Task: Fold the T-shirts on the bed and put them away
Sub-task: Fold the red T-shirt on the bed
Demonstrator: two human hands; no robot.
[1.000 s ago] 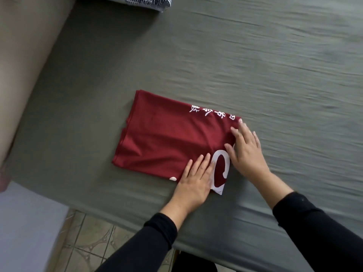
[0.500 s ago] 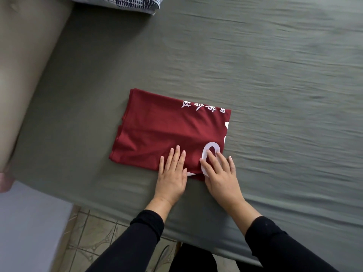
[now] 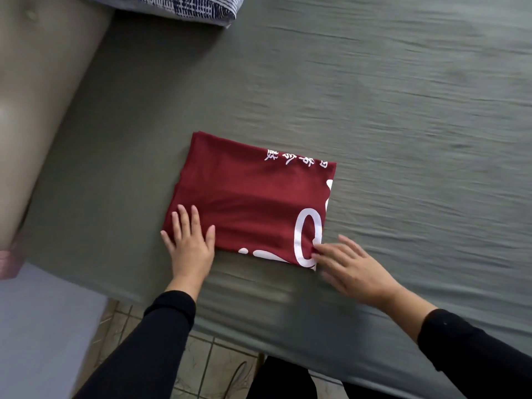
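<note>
The folded red T-shirt point(image 3: 247, 203) lies flat on the bed point(image 3: 403, 110), near its front edge. The left hand point(image 3: 190, 243) rests flat, fingers straight, on the shirt's near-left corner. The right hand point(image 3: 349, 266), fingers extended and blurred, touches its near-right corner.

The blue-and-white patterned pillow point(image 3: 190, 8) is cut off by the top edge. The right hand point(image 3: 349, 267) is blurred, so its grip on the folded dark red T-shirt point(image 3: 247, 200) cannot be told. The small white print is unreadable.
</note>
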